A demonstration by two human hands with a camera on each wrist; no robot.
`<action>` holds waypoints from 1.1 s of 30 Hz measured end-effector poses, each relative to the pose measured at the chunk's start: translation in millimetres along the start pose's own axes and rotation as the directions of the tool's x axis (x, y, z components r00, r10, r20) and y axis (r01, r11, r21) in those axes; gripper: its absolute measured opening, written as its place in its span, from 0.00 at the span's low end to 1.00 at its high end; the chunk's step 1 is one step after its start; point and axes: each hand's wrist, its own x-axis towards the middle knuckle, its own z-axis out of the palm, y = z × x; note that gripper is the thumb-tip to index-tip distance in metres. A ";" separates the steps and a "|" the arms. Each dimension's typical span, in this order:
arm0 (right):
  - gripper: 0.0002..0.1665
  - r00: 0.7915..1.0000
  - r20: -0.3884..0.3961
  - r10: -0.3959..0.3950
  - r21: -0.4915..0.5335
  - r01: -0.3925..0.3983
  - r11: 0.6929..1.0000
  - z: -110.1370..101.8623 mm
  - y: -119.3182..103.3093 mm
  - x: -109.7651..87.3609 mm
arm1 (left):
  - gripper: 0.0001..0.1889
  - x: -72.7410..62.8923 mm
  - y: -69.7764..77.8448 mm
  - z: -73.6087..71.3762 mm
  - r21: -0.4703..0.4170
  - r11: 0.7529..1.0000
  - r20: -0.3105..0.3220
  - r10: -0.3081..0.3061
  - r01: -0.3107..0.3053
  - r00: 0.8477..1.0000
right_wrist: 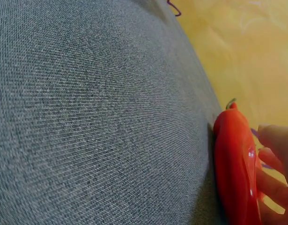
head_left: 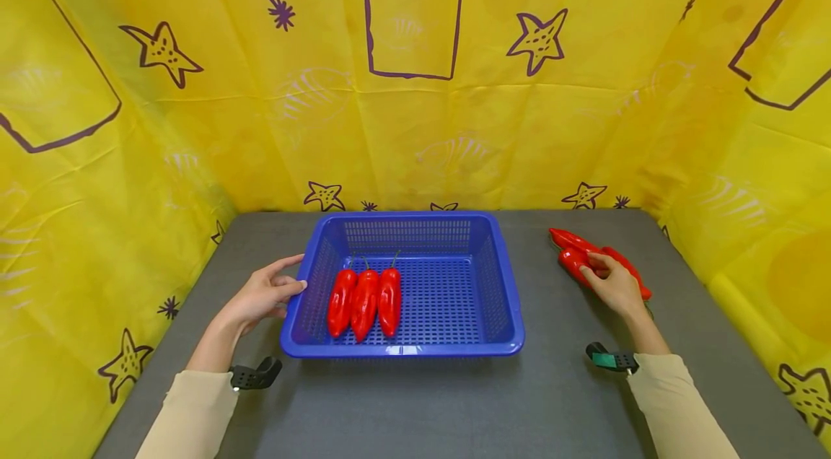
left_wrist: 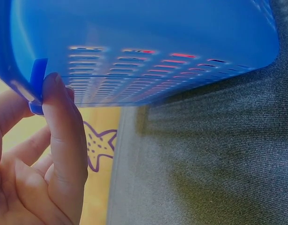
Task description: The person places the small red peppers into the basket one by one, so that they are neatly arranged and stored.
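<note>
My left hand [head_left: 262, 293] holds the left rim of a blue plastic basket [head_left: 402, 350], its thumb on the rim's outer edge and fingers beyond it. In the left wrist view the thumb [left_wrist: 64, 136] presses against the basket's lip [left_wrist: 37, 105]. Three glossy red peppers [head_left: 364, 304] lie side by side in the basket's left half, green stems pointing away. At the right, my right hand [head_left: 617, 286] is over a small group of red peppers, thumb and forefinger apart beside the nearest pepper [head_left: 571, 263]. The right wrist view shows a pepper [right_wrist: 235, 164] with fingers [right_wrist: 272, 187] right behind it.
A grey cloth-covered table [head_left: 415, 408] lies under everything. Yellow fabric [head_left: 415, 134] with starfish drawings encloses the back and both sides. More red peppers [head_left: 574, 239] lie around the right hand, near the table's right edge.
</note>
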 end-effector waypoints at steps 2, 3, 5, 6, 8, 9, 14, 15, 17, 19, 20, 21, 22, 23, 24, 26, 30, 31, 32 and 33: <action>0.27 1.000 -0.014 -0.004 -0.010 0.004 1.000 1.8 1.7 0.5 | 0.37 -0.2 -0.2 0.0 -0.003 1.000 0.002 0.006 -0.006 1.000; 0.26 1.000 -0.021 -0.006 -0.013 0.006 1.000 2.4 2.0 0.6 | 0.37 -0.1 -0.4 0.0 -0.005 1.000 0.003 0.008 -0.007 1.000; 0.25 0.999 -0.033 -0.013 -0.019 0.013 1.000 3.6 2.7 1.2 | 0.37 0.0 -0.4 -0.1 -0.005 1.000 0.004 0.010 -0.010 1.000; 0.25 0.999 -0.036 -0.017 -0.025 0.016 1.000 4.1 2.9 1.6 | 0.37 0.1 -0.4 -0.2 -0.005 1.000 0.004 0.010 -0.010 1.000; 0.24 0.999 -0.038 -0.025 -0.037 0.023 0.999 4.8 3.4 2.2 | 0.37 0.5 -0.3 -0.3 -0.006 1.000 0.005 0.010 -0.010 1.000; 0.24 0.999 -0.036 -0.028 -0.044 0.026 0.999 5.1 3.7 2.6 | 0.37 0.6 -0.2 -0.4 -0.007 1.000 0.005 0.010 -0.010 1.000; 0.25 0.999 0.020 -0.032 -0.076 0.033 0.997 5.0 5.4 3.5 | 0.37 1.1 -0.2 -0.9 -0.010 1.000 0.010 0.009 -0.009 1.000; 0.26 0.999 0.036 -0.031 -0.080 0.033 0.996 4.9 5.5 3.7 | 0.37 1.0 -0.2 -0.9 -0.009 1.000 0.011 0.007 -0.007 1.000; 0.28 0.997 0.067 -0.026 -0.088 0.032 0.996 4.4 5.1 3.8 | 0.37 1.0 -0.1 -0.8 -0.010 1.000 0.012 0.006 -0.006 1.000; 0.30 0.995 0.099 -0.019 -0.094 0.028 0.995 4.2 4.7 4.2 | 0.37 1.0 -0.1 -0.6 -0.010 1.000 0.011 0.005 -0.005 1.000; 0.31 0.993 0.114 -0.013 -0.097 0.024 0.995 4.2 4.3 4.2 | 0.37 1.1 0.0 -0.5 -0.012 1.000 0.011 0.005 -0.004 1.000; 0.32 0.992 0.129 -0.006 -0.100 0.019 0.995 4.3 4.0 4.3 | 0.37 1.0 0.0 -0.3 -0.012 1.000 0.011 0.003 -0.003 1.000; 0.32 0.990 0.143 0.001 -0.102 0.014 0.995 4.4 3.4 4.3 | 0.37 1.0 0.1 -0.2 -0.013 1.000 0.010 0.002 -0.002 1.000; 0.33 0.988 0.154 0.004 -0.104 0.012 0.994 4.7 3.2 4.4 | 0.37 0.9 0.1 0.0 -0.014 1.000 0.009 -0.001 0.001 1.000; 0.34 0.987 0.163 0.008 -0.104 0.009 0.995 5.0 3.0 4.5 | 0.37 0.7 0.1 0.1 -0.012 1.000 0.008 -0.003 0.003 1.000; 0.34 0.985 0.170 0.012 -0.104 0.005 0.995 5.7 3.0 5.0 | 0.37 0.3 0.0 0.3 -0.009 1.000 0.008 -0.004 0.005 1.000; 0.32 0.989 0.149 0.008 -0.092 0.006 0.996 6.8 3.2 5.7 | 0.37 -0.5 0.1 0.4 -0.011 1.000 0.007 0.002 -0.002 1.000; 0.31 0.990 0.140 0.006 -0.089 0.006 0.996 7.0 3.5 5.8 | 0.37 -0.6 0.2 0.4 -0.011 1.000 0.007 0.005 -0.005 1.000; 0.30 0.991 0.131 0.006 -0.087 0.006 0.996 7.1 3.8 5.9 | 0.37 -0.7 0.3 0.4 -0.012 1.000 0.008 0.006 -0.006 1.000; 0.29 0.993 0.121 0.005 -0.082 0.005 0.997 7.3 4.0 6.0 | 0.37 -0.8 0.4 0.4 -0.013 1.000 0.007 0.006 -0.006 1.000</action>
